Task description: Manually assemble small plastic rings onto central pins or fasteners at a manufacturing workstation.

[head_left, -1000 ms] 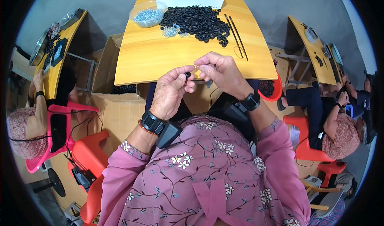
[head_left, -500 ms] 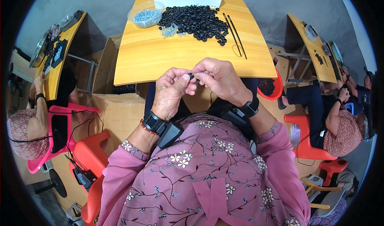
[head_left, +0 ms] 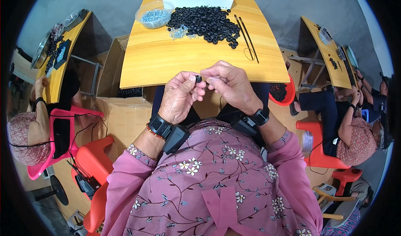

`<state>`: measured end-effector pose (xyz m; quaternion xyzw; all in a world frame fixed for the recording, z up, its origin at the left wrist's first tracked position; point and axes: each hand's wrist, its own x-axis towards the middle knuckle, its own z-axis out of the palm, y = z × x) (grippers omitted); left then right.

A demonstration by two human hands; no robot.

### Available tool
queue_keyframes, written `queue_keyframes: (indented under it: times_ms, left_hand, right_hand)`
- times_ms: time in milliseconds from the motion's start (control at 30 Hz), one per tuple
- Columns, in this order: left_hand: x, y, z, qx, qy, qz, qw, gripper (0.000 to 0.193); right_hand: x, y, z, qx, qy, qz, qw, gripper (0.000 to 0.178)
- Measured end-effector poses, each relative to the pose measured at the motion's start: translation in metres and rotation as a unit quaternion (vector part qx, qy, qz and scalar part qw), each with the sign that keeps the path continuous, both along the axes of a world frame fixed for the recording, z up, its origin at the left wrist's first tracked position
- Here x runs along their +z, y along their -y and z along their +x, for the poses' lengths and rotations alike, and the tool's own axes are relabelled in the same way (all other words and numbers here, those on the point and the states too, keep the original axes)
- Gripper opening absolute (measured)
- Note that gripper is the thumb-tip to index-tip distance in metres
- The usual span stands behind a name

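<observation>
Just off the near edge of the wooden table (head_left: 167, 71), my left hand (head_left: 175, 99) pinches a small black round piece (head_left: 198, 79) between thumb and fingertips. My right hand (head_left: 234, 87) is beside it, thumb and forefinger closed in a pinch. Whatever lies between those fingertips is too small to make out. Farther back on the tabletop spreads a heap of similar black ring-shaped pieces (head_left: 204, 20). Small silvery pieces (head_left: 178, 32) lie loose at its left side. More of them fill a clear plastic bowl (head_left: 139, 17).
Two thin dark rods (head_left: 249, 39) lie right of the heap. Behind it stands a white box (head_left: 200, 2). Below the table are a cardboard box (head_left: 109, 71) and a red basin (head_left: 291, 89). Other people sit at side tables. An orange-red chair (head_left: 94, 160) stands at left.
My fingertips have drawn slightly apart, and more of the black piece in my left hand shows. My right hand has shifted a little to the right.
</observation>
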<state>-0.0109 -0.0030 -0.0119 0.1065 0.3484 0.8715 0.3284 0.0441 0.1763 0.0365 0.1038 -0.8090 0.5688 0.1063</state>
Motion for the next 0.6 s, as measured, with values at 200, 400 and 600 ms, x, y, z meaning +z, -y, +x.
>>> queue_keyframes:
  times_ms: [200,400,600]
  left_hand:
    - [-0.003,0.001,0.000,-0.007,-0.011,-0.036,0.999,0.015]
    - [0.005,-0.001,0.002,-0.008,-0.004,-0.048,0.999,0.014]
    - [-0.002,0.000,-0.001,-0.004,-0.002,-0.043,0.999,0.012]
  right_hand:
    - [0.008,0.006,0.001,0.006,-0.086,0.144,0.986,0.022]
    - [0.000,-0.005,-0.002,0.000,-0.049,0.124,0.991,0.018]
    - [-0.018,-0.051,-0.030,-0.155,-0.125,0.202,0.959,0.017]
